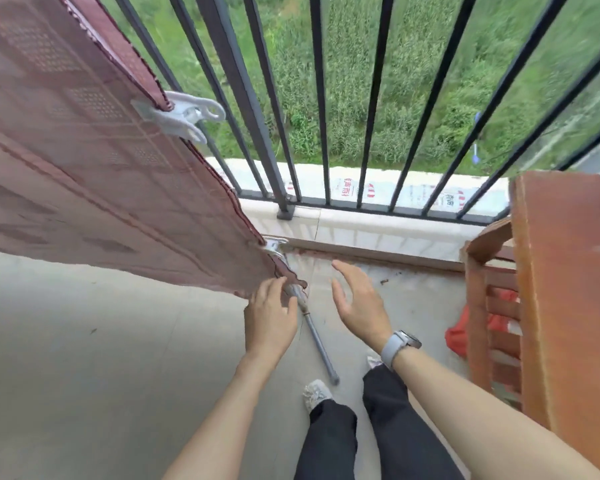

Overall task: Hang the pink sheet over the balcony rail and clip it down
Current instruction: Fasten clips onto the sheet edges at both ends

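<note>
The pink patterned sheet (94, 188) hangs from the upper left down in front of the dark balcony railing (243, 98). A large white clip (184, 116) is clamped on its right edge, high up. A second white clip (274, 247) sits on the same edge near the bottom corner. My left hand (270, 315) touches the sheet's lower right corner with its fingers bent at the hem. Just right of that corner my right hand (355, 299) hovers with straight fingers and holds nothing; a grey watch is on its wrist.
A grey metal rod (317, 337) lies on the concrete floor between my hands and feet. A reddish wooden rack (565, 292) stands at the right with red cloth (465, 332) beneath it. A white ledge (361, 230) runs under the railing.
</note>
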{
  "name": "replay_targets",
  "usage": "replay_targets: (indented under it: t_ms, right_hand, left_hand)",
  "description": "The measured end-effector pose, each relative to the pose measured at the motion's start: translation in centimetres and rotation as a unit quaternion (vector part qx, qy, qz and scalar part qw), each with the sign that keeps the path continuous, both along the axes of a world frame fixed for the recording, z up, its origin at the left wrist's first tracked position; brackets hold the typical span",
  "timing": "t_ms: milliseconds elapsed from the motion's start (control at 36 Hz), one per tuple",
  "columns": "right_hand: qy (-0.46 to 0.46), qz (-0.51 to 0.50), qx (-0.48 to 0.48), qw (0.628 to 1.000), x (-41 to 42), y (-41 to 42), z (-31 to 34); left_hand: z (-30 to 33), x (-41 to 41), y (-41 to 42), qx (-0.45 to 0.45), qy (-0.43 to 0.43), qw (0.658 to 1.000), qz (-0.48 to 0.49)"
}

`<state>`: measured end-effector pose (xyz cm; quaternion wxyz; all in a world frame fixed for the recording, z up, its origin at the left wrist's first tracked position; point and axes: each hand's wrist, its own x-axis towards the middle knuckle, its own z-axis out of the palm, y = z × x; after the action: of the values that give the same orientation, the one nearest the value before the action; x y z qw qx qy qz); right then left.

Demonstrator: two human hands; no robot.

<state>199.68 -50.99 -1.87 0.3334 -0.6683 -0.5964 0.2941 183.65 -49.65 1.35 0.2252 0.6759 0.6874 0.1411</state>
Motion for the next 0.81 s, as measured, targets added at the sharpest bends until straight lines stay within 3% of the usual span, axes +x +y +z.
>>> replay_targets:
  t_ms: [194, 417, 528, 667, 722, 806]
  right_hand:
    - [-0.109, -0.141, -0.019, 0.984, 8.3, -10.9, -1.7]
    - [-0.242, -0.308, -0.101, 0.914, 18.1, -27.1, -1.1]
    - [-0.273, -0.379, -0.173, 0.867, 22.0, -34.4, -1.3]
    - [-0.315, -0.375, -0.284, 0.825, 25.7, -39.8, -2.4]
    - [-0.298, -0.369, -0.31, 0.824, 26.7, -40.7, -2.9]
    - [-0.271, -0.355, -0.3, 0.843, 27.6, -41.2, -3.4]
  left_hand:
    - [-2.1, 9.2, -3.6, -0.002, 0.085, 0.968, -0.238]
    - [-3.4, 22.2, -13.4, -0.017, 0.114, 0.864, -0.491]
    - [-4.4, 27.1, -19.3, -0.052, 0.098, 0.814, -0.57]
    - [-5.9, 30.3, -24.6, -0.103, 0.155, 0.746, -0.639]
    - [-6.6, 30.3, -25.5, -0.111, 0.193, 0.725, -0.651]
    - [-7.3, 29.8, -25.5, -0.116, 0.209, 0.721, -0.65]
